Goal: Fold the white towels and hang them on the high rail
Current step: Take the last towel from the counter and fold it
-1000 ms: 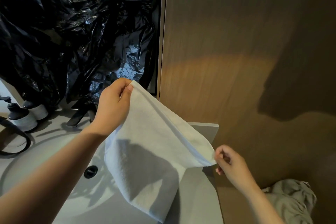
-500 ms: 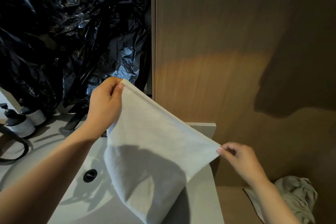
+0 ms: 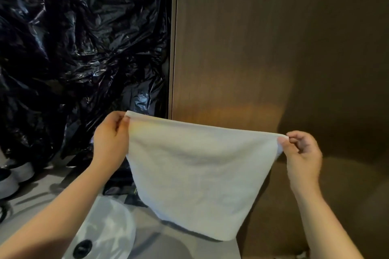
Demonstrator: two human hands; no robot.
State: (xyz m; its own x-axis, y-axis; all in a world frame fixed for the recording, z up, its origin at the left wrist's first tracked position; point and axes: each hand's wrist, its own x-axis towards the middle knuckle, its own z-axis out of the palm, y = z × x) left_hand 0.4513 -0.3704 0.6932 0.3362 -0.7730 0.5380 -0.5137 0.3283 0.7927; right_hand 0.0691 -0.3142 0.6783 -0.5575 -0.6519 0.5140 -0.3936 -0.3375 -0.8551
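A small white towel [image 3: 197,174] hangs stretched between my two hands above the counter, its top edge almost level and taut. My left hand [image 3: 110,143] pinches the top left corner between thumb and fingers. My right hand [image 3: 301,151] pinches the top right corner. The towel's lower edge hangs just above the grey countertop [image 3: 189,246]. No rail shows in the view.
A white basin [image 3: 109,229] with a dark drain [image 3: 82,247] sits at the lower left. Crumpled black plastic sheeting [image 3: 80,59] covers the wall on the left. A brown wooden panel [image 3: 263,48] fills the right. Round white containers [image 3: 12,176] stand at the far left.
My right hand rose and moved right, pulling the towel flat and level between both hands. The view tilted upward, so the grey cloth at the lower right left the frame.
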